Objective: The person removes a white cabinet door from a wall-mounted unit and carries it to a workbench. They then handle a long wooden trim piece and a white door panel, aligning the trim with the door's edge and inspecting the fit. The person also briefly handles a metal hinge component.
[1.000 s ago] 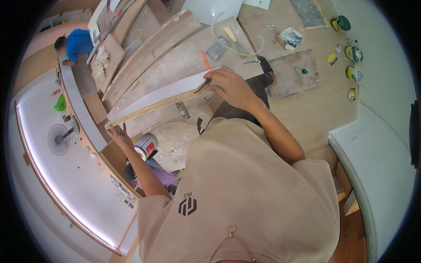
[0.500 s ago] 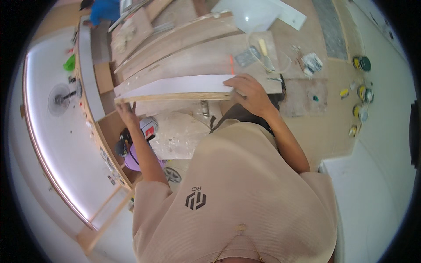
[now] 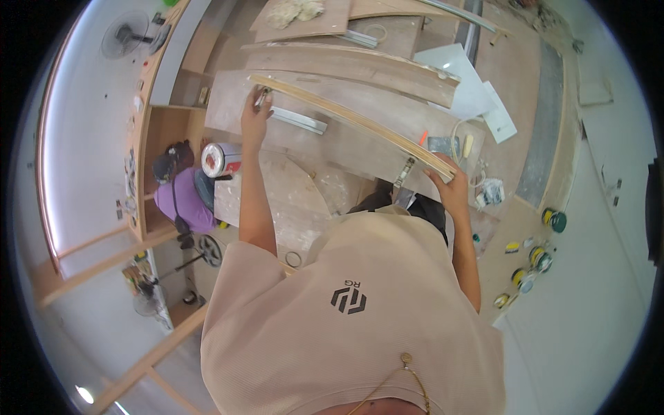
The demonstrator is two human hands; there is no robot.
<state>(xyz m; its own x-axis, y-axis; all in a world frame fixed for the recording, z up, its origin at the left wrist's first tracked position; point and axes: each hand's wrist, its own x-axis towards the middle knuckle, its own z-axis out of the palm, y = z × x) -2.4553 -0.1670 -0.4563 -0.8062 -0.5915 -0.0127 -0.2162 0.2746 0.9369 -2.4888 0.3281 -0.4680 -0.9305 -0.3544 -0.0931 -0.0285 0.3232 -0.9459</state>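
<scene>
A long, thin wooden board [image 3: 346, 117] with a pale edge runs from upper left to lower right in front of me. My left hand [image 3: 254, 114] grips its far left end. My right hand [image 3: 448, 181] grips its right end near my body. The board hangs above larger plywood sheets [image 3: 360, 69] lying on the floor. My beige shirt fills the lower half of the view.
A person in a purple shirt [image 3: 183, 197] crouches at the left beside a red and silver tin [image 3: 220, 160]. A wooden cabinet frame [image 3: 162, 90] stands at left. Several small paint tins [image 3: 536, 259] sit at right. White sheets [image 3: 477, 90] and a metal strip [image 3: 299, 121] lie on the plywood.
The board has swung round: its left end has moved up and away, its right end down toward me. The view has turned, and the crouching person has come into sight.
</scene>
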